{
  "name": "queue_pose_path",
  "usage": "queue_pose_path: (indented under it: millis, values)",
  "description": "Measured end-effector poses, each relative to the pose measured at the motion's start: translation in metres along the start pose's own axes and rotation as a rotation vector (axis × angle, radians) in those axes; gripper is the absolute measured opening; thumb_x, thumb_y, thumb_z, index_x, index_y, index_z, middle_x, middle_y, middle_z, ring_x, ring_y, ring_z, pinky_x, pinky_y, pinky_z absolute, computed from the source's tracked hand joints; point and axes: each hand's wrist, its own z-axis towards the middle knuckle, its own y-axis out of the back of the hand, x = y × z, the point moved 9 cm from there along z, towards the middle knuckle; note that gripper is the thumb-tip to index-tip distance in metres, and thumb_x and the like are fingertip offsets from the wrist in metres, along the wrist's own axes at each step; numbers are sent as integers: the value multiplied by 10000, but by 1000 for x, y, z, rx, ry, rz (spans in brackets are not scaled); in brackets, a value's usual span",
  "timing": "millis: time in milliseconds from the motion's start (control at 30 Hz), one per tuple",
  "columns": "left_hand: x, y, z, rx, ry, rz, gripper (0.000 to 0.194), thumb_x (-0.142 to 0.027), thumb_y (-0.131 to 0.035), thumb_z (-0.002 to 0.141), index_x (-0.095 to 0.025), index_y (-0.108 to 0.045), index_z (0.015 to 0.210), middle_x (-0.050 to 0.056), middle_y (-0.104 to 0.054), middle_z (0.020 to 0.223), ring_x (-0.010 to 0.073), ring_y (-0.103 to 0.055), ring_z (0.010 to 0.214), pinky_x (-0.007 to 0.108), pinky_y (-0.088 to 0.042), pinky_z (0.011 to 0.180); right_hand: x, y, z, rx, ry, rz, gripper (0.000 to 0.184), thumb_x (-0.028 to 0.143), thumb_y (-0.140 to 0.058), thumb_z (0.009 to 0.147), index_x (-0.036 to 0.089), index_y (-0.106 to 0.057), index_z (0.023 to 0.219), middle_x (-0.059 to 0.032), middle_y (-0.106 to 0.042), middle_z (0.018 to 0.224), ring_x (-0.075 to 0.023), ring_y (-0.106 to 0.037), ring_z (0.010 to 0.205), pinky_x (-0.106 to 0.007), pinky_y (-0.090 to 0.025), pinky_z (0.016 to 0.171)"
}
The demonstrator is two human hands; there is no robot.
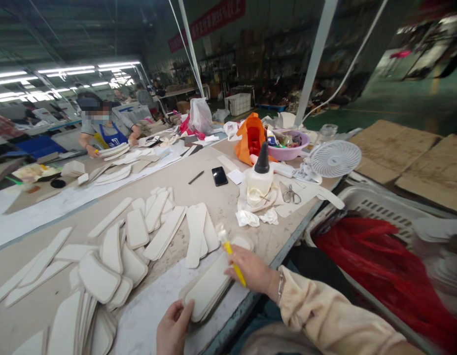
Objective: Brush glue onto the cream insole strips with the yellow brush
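Note:
My right hand [248, 268] is closed round the yellow handle of a brush [233, 264], its pale bristles pointing up and away. Beneath it lies a fanned stack of long, rounded white pieces [209, 288] near the table's front edge. My left hand [175, 323] pinches the near end of that stack between thumb and fingers. Close by on the left is a smaller group of similar pieces [198, 227]. A white bottle with a black cone top [261, 170] stands beyond, beside a small cup [255, 197] and crumpled tissues [247, 218].
Many more white pieces [98, 276] are heaped at left. A phone [220, 176], a pen [196, 177], scissors [291, 195], an orange bag [246, 140] and a white fan [333, 159] lie farther back. A basket [365, 197] with red plastic is at right. Another person [112, 130] works across the table.

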Motion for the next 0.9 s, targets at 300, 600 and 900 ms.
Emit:
queue_pose_path:
  millis: [300, 600, 900]
  values:
    - [2, 0, 8, 54, 6, 91, 602, -706, -709, 476, -159, -644, 717, -3, -599, 559, 151, -448, 533, 276, -349, 526, 44, -52, -12, 245, 220, -55, 393, 529, -490, 895, 173, -606, 1015, -121, -642, 1142, -198, -383, 1328, -391, -226, 1152]
    - [-3, -1, 4, 12, -42, 66, 548, -674, -713, 507, -157, -643, 676, -22, -533, 527, 143, -436, 532, 267, -322, 525, -40, 6, -15, 107, -31, -83, 342, 463, -626, 829, 182, -562, 1012, -153, -596, 1244, -273, -476, 1266, -516, -316, 1104]
    - [0, 3, -2, 0, 86, -100, 437, -560, -738, 537, -154, -606, 632, -30, -506, 499, 105, -439, 485, 229, -313, 482, -90, 51, -43, -263, -123, -16, 181, 326, -569, 869, 231, -443, 957, -129, -625, 1206, -274, -569, 1165, -522, -399, 1042]
